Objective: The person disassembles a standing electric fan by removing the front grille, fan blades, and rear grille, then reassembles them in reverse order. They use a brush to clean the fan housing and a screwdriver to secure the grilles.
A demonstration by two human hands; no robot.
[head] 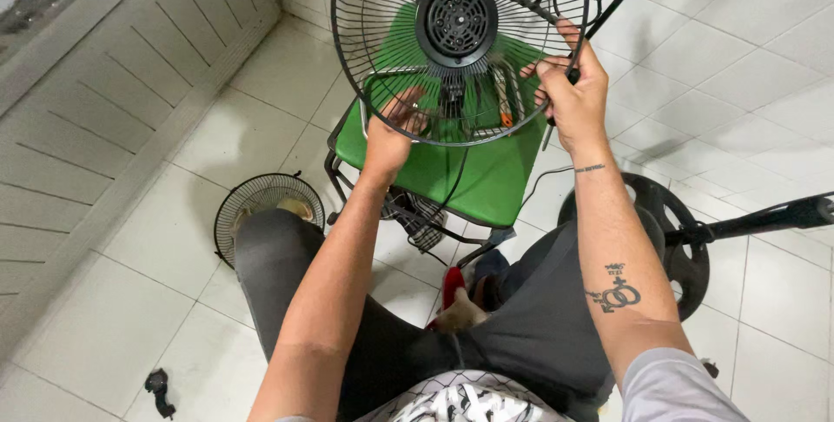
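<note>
Your lap, in dark trousers (521, 335), is sitting nearest the camera, w/ a patterned shirt hem (460, 400) at the bottom edge. Both forearms are reaching fwd and up to the black wire fan guard (382, 13), which you're holding over the green stool seat (486, 174).

Left hand (388, 137) is gripping the guard's lower-left rim, fingers curled thru the wires, grip closed narrow on the rim. Right hand (571, 96) is clamping the right rim, fingers wrapped tight around the outer ring.

Guard is facing roughly toward you, tilted back a bit, w/ its round face near upright. Black motor housing (458, 18) is sitting at the hub, vent holes pointing at you, so the axis is running away from you, toward the far tiles. Guard is round, so no long axis to speak of.

Orange-handled tool (506, 116) is lying on the seat behind the wires; can't tell what kind. No labels or packages are showing.

Second round guard (261, 209) is lying flat on the white tile floor (130, 318), left of your knee. Black round fan base (669, 231) w/ its pole (764, 218) is lying right. Small black part (158, 385) is resting on the floor at lower left.
</note>
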